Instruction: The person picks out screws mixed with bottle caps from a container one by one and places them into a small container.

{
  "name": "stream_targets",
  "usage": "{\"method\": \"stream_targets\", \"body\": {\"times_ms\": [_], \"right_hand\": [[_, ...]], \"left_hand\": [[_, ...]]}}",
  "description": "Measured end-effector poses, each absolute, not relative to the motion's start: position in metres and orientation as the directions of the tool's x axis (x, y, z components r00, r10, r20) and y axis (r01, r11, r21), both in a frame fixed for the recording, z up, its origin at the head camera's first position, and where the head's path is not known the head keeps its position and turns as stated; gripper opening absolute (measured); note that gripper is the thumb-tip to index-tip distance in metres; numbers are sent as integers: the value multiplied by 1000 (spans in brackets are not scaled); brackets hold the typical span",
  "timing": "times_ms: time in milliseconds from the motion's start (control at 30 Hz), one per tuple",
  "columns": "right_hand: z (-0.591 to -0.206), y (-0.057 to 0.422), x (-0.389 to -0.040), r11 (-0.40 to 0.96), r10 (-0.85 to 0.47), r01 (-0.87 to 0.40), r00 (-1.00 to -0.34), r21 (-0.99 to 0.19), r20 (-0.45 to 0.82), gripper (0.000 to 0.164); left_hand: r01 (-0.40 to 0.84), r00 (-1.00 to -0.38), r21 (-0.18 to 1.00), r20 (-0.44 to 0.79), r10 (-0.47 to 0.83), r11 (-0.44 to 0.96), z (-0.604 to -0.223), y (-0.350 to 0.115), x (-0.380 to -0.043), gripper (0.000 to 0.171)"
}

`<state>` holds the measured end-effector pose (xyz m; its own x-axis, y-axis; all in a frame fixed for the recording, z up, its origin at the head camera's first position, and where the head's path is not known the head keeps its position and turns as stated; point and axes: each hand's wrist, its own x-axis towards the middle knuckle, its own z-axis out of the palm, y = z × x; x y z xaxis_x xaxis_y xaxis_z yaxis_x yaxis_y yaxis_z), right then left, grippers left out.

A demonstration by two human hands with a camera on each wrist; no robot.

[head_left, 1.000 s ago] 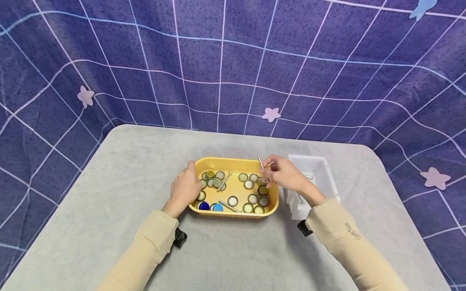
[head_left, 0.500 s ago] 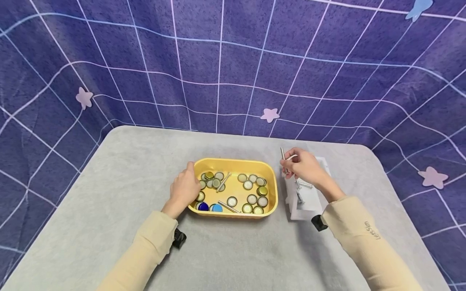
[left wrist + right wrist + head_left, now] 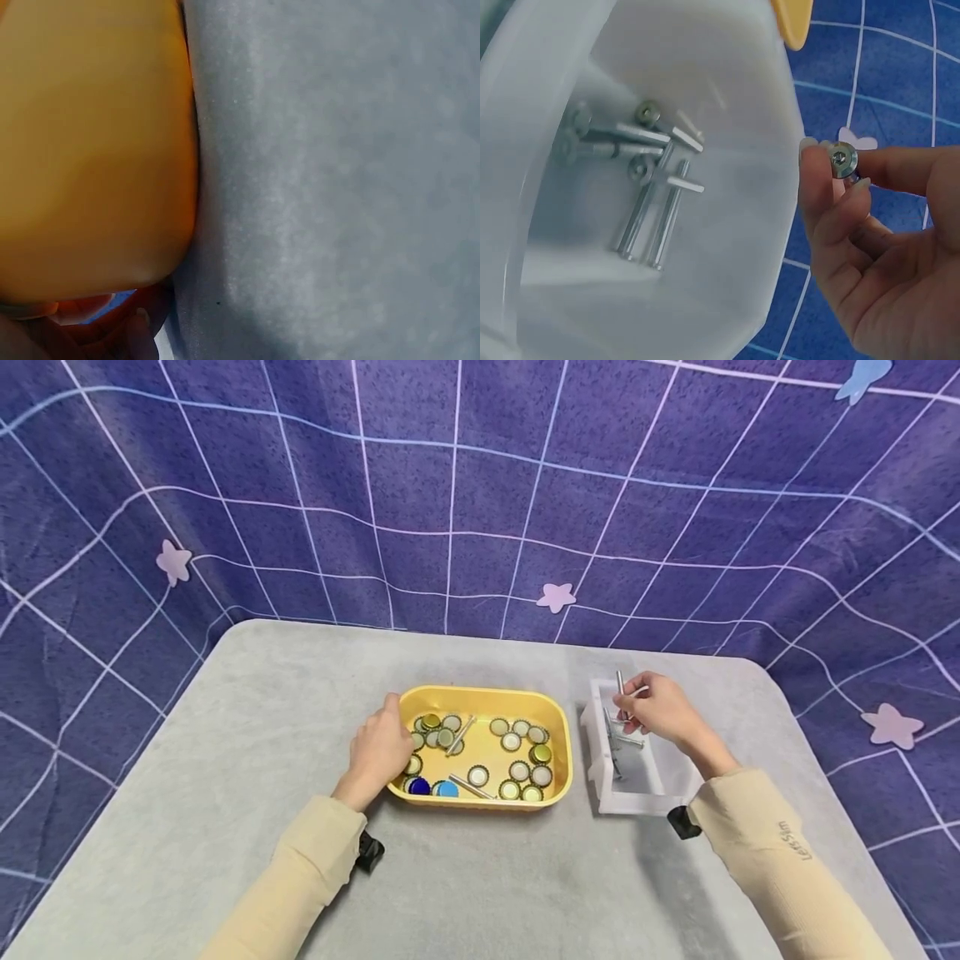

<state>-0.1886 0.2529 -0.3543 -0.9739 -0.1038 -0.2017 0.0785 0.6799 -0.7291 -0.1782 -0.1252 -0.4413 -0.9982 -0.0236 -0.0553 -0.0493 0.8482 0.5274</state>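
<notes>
A yellow tray (image 3: 483,697) holds many crown bottle caps (image 3: 511,741), mostly pale, with a dark blue cap (image 3: 418,786) and a light blue cap (image 3: 447,788) at the front left. Two bolts lie among them: one slanted bolt (image 3: 462,735) and one front bolt (image 3: 472,787). My left hand (image 3: 382,745) grips the tray's left end; its fingers are partly hidden in the left wrist view. Between thumb and fingers, my right hand (image 3: 660,706) pinches a metal bolt (image 3: 843,160) with a socket head, upright above the left side of a white bin (image 3: 637,804).
Several bolts (image 3: 667,214) lie inside the white bin, which stands to the right of the tray with a gap between. Grey cloth (image 3: 480,877) covers the table. A purple-blue gridded curtain (image 3: 480,493) hangs behind the table's far edge.
My right hand has moved right with the bolt, from over the tray's right end to above the white bin. My left hand stays on the tray.
</notes>
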Motion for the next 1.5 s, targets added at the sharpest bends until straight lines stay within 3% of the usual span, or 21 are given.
{"method": "stream_targets", "body": {"times_ms": [600, 900, 1500], "right_hand": [[-362, 276, -189, 739, 16, 186, -966, -648, -259, 23], [-363, 274, -189, 750, 42, 243, -946, -616, -322, 37], [-349, 259, -184, 820, -35, 38, -993, -571, -115, 27]], "left_hand": [[-49, -998, 524, -55, -23, 850, -441, -125, -178, 49], [-49, -998, 526, -51, -27, 849, -441, -126, -178, 50], [-49, -998, 536, -56, -22, 843, -443, -124, -178, 52]]}}
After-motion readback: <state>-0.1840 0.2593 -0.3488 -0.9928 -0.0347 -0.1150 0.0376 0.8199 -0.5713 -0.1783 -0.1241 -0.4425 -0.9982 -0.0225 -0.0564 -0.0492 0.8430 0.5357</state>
